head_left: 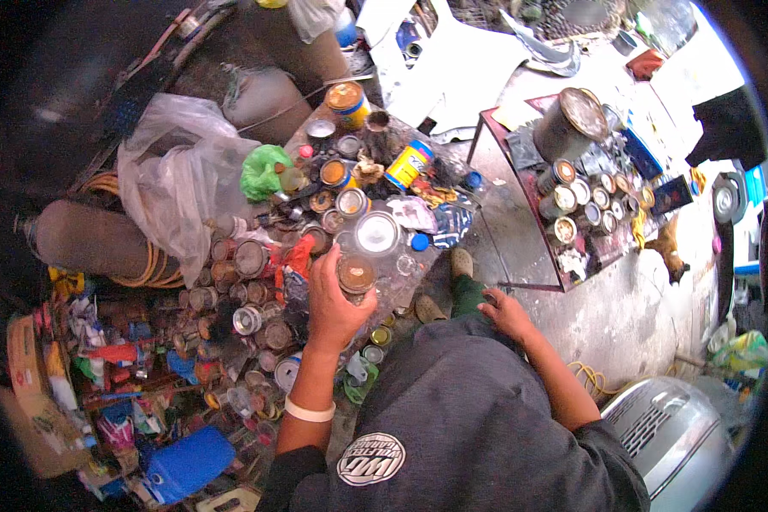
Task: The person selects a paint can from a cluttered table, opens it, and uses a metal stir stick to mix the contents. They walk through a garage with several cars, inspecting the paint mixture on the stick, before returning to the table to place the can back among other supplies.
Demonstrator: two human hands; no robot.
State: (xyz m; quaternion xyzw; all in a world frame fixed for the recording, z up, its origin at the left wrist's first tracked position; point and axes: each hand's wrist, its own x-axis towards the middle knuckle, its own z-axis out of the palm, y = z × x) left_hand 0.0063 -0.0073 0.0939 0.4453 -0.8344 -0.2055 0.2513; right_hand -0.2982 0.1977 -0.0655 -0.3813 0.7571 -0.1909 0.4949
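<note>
My left hand [337, 307] is closed around a small round can with a rusty brown lid [356, 275], at the near edge of a cluttered table. Just beyond that can stands a larger tin with a silver-white lid [376, 232]. A blue cap [420, 242] lies to its right. By my right thigh hangs my right hand [507, 314], with its fingers loosely bent, a little apart, and nothing visible in them. Left of the held can lies a crumpled orange-red plastic bag [294, 258] among more cans.
A yellow-and-blue can [409, 165] lies tilted at the table's far side, near a green plastic bag [266, 172]. Several cans and a big metal pail [570, 119] crowd a second stand on the right. A gas cylinder [94, 239] lies at left; a dog [670, 247] rests on the floor.
</note>
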